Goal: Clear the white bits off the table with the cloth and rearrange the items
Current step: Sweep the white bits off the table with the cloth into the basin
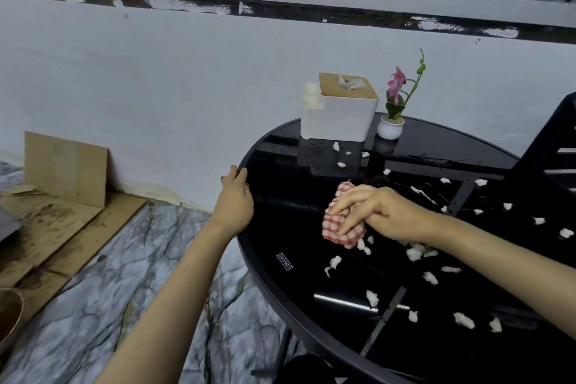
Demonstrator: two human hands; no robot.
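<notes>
I see a round black glass table (280, 196), its right and near parts cut off by the frame edge. At the far side stands a white tissue box (338, 115) with a tan lid; a tissue (350, 82) pokes up through the slot. A small side pocket on the box's left is white, and I cannot tell what it holds. Just right of the box is a small white pot (390, 128) holding a pink flower (396, 84) with green leaves and a thin stem.

My right hand (371, 212) lies palm down on a red-and-white checked cloth (341, 221) near the table's middle, fingers spread flat and pressing it to the glass. The hand covers most of the cloth's right side. My left hand (233, 199) rests on the table's left rim, fingers loosely curled over the edge, gripping nothing else.

White bits (414, 254) are scattered over the glass, a few just near the box and many to the right of and nearer than the cloth; some lie partly hidden under my right wrist. A small label (284, 261) on the glass is too small to read.

On the floor to the left, flattened cardboard (65, 165) leans on the wall. A dark chair (551, 146) is cut off at the right edge, and a brown rim at the lower left is too cropped to identify.
</notes>
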